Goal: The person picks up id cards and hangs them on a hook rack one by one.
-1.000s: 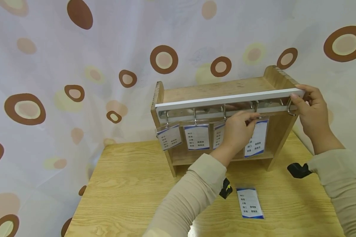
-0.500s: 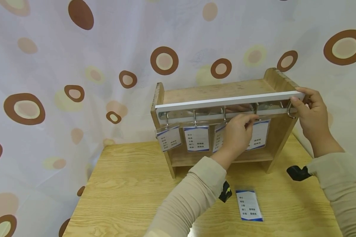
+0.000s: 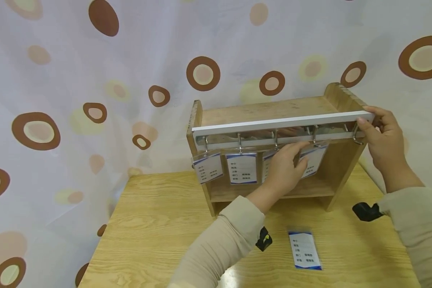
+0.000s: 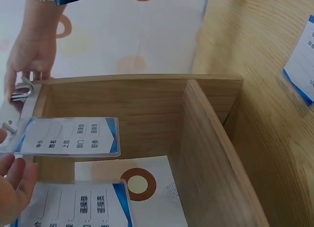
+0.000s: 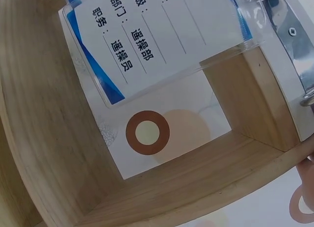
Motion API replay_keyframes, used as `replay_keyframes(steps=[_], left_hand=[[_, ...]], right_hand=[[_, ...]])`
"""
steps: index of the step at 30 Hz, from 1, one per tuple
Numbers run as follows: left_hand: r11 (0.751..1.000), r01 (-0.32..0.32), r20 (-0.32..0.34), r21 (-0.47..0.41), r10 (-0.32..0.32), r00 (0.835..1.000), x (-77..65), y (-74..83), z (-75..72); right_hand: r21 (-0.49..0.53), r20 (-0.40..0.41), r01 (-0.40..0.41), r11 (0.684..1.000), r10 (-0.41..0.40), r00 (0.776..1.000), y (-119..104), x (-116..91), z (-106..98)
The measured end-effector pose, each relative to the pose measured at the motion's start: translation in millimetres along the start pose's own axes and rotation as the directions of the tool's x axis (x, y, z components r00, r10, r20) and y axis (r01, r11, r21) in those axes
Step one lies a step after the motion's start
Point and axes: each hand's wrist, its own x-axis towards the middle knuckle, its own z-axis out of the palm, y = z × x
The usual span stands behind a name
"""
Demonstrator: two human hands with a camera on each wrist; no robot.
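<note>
In the head view, a white rail (image 3: pixel 281 121) with metal hooks runs along the front of a wooden rack (image 3: pixel 270 107). My right hand (image 3: pixel 387 138) grips the rail's right end, thumb in front. My left hand (image 3: pixel 284 166) is at the fourth hook, thumb and forefinger parted, beside a clear-sleeved name badge (image 3: pixel 314 160) that hangs tilted there. The left wrist view has this badge (image 4: pixel 68 136) with the left fingertips (image 4: pixel 24 180) close to its top edge. Two badges hang further left, and a third (image 3: pixel 267 162) is partly hidden by the left hand.
Another name badge (image 3: pixel 305 250) lies on the wooden table (image 3: pixel 158 204) in front of the rack. The rightmost hook (image 3: pixel 356 136) sits bare beside the right hand. A dotted curtain (image 3: pixel 129 60) hangs behind. Black devices stick out under both cuffs.
My left hand has let go of the fourth badge and drawn slightly left and down, its fingers parting. The badge now hangs tilted. The right hand keeps its grip on the rail.
</note>
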Motion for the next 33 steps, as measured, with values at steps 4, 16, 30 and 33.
replay_keyframes(steps=[4,16,30,33], left_hand=[[1.000,0.014,0.054,0.001,-0.014,0.998,-6.3,0.9,-8.3],[0.994,-0.074,0.051,-0.078,0.078,0.996,-26.7,-9.9,-40.3],[0.958,-0.279,-0.169,-0.068,0.264,0.950,-35.4,-31.4,-92.3],[0.955,-0.290,-0.221,-0.054,0.272,0.937,-33.7,-34.5,-100.8]], right_hand=[[-0.024,0.020,-0.034,0.999,0.035,0.999,-6,-2,-4],[-0.006,-0.046,-0.070,0.998,0.070,0.996,-7,-18,-14],[0.222,0.096,-0.103,0.970,0.083,0.992,20,-66,-28],[0.196,0.138,-0.146,0.970,0.120,0.983,29,-79,-28]])
